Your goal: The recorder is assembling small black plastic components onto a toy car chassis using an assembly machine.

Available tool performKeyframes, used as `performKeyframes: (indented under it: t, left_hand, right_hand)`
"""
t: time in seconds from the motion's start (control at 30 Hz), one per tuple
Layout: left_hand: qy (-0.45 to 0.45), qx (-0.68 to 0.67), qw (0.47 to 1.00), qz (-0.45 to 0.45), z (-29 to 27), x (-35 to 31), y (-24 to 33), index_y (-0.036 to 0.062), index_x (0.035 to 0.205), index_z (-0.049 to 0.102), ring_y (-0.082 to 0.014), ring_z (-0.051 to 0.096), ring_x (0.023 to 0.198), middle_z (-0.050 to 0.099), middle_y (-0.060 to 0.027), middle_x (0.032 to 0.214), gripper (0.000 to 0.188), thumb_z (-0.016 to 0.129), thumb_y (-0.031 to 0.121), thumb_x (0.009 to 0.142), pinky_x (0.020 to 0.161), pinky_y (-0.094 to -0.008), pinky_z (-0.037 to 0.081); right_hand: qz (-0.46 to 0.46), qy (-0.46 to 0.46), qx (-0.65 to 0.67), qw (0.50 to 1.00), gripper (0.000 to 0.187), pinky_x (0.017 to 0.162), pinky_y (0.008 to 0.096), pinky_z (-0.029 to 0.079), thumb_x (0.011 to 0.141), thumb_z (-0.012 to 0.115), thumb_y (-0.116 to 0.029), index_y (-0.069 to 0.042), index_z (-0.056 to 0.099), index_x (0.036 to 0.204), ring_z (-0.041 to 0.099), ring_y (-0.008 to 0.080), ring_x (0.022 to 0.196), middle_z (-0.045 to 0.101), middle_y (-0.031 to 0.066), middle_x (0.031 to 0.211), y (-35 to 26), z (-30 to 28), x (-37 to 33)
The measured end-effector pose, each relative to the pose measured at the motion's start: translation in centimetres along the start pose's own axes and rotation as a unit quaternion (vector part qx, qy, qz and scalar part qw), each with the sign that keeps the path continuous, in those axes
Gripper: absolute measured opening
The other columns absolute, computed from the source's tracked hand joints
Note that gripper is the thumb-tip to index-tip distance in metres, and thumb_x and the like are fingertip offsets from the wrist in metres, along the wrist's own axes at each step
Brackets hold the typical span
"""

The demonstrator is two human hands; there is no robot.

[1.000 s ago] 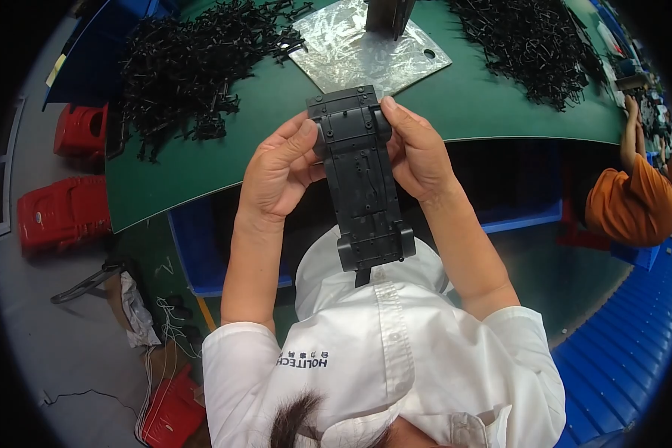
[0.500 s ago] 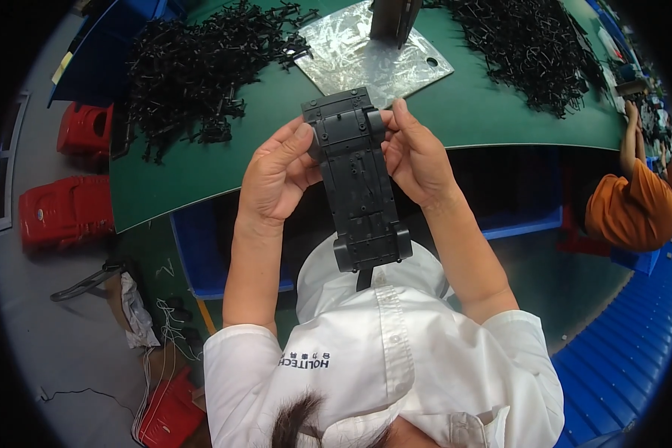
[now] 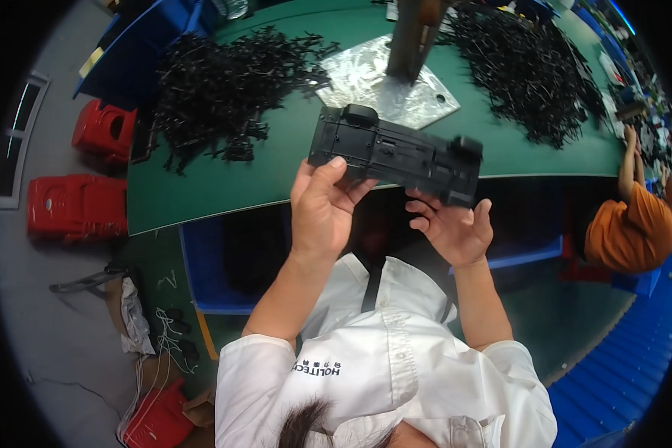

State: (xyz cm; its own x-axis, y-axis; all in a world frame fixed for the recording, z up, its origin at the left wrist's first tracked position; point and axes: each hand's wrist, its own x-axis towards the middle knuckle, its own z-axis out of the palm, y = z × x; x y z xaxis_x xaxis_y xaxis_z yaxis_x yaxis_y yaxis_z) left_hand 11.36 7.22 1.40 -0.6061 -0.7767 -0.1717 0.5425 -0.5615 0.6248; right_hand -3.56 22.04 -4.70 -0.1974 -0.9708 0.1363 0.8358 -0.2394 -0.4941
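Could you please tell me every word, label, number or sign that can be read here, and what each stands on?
Shirt: dark printed lettering on the chest, upside down in this view; I'm not copying the wording.
Leftmost red stool: a small mark, too small to read.
Black part: no text I can make out.

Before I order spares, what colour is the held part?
The held part is black; see head view.
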Motion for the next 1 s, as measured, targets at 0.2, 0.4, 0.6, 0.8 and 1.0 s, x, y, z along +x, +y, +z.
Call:
performKeyframes:
  t: [0.2,0.4,0.6,0.8,1.0]
  left_hand:
    - [-0.009,-0.043,0.999,-0.009,1.4,-2.4,-6.2,0.0025,0.111,0.041,-0.019,0.059,0.093,0.056,-0.0101,0.105,0.032,0.059,0.004,0.085,0.084,-0.0361,0.052]
    - [-0.046,0.068,0.992,-0.097,0.6,-4.5,-7.4,0.0042,0.117,0.043,-0.0214,0.057,0.103,0.055,-0.0096,0.113,0.034,0.057,0.014,0.088,0.087,-0.0385,0.05]
    - [-0.092,0.112,0.961,-0.234,-2.3,-0.9,-4.0,-0.0041,0.116,0.052,-0.0214,0.058,0.103,0.06,-0.0141,0.111,0.051,0.042,0.04,0.093,0.089,-0.034,0.046]
    - [-0.125,0.122,0.928,-0.33,-2.1,-0.8,-3.5,-0.0058,0.11,0.057,-0.0161,0.064,0.086,0.065,-0.0126,0.097,0.036,0.056,0.023,0.088,0.077,-0.0248,0.051]
    - [-0.141,0.11,0.917,-0.356,-3.1,-0.9,-4.0,-0.0066,0.113,0.056,-0.0162,0.064,0.087,0.065,-0.0127,0.099,0.042,0.061,0.024,0.084,0.078,-0.0265,0.051]
  right_hand:
    - [-0.096,0.136,-0.128,0.978,0.037,0.089,0.0387,0.045,0.095,0.045,-0.025,0.001,0.045,0.121,0.052,0.0247,0.109,0.051,0.016,0.122,0.8,1.8,-1.0]
    - [-0.115,0.227,-0.168,0.952,0.03,0.077,0.0338,0.05,0.096,0.046,-0.024,0.002,0.061,0.097,0.062,0.0181,0.085,0.065,0.0103,0.094,0.0,0.7,-2.0]
    - [-0.003,0.216,-0.244,0.945,0.026,0.062,0.0276,0.052,0.092,0.052,-0.02,0.005,0.059,0.09,0.062,0.0179,0.067,0.064,0.0123,0.08,-2.6,0.9,-2.5]
    - [0.045,0.186,-0.226,0.955,0.025,0.055,0.028,0.052,0.091,0.053,-0.019,0.005,0.058,0.092,0.063,0.018,0.064,0.064,0.0118,0.079,-2.9,0.8,-2.2]
    - [0.053,0.185,-0.213,0.958,0.024,0.052,0.0265,0.052,0.091,0.053,-0.019,0.004,0.058,0.094,0.063,0.0163,0.062,0.064,0.0109,0.079,-2.5,0.3,-2.2]
